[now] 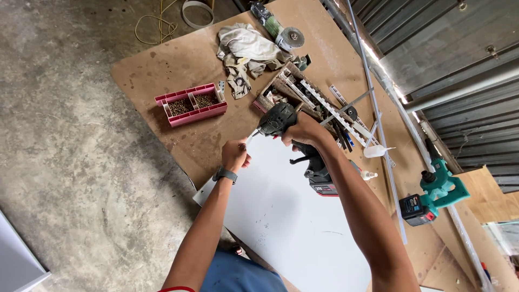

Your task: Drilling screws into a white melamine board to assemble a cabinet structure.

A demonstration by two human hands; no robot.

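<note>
My right hand (304, 131) grips a black cordless drill (278, 120) with its bit pointing left toward the far edge of a white panel (286, 216). The drill's battery base (321, 181) hangs below my wrist. My left hand (234, 155), with a dark watch on the wrist, pinches something small at the drill's tip on the panel's corner; the item itself is too small to make out. The panel lies on a brown board worktable (178, 70).
A pink compartment tray (191, 104) of screws sits left of the drill. A wooden toolbox (303, 97), crumpled cloth (246, 51) and angle grinder (281, 30) lie beyond. A teal cordless tool (435, 189) rests at right beside a long metal strip (378, 124). Concrete floor at left.
</note>
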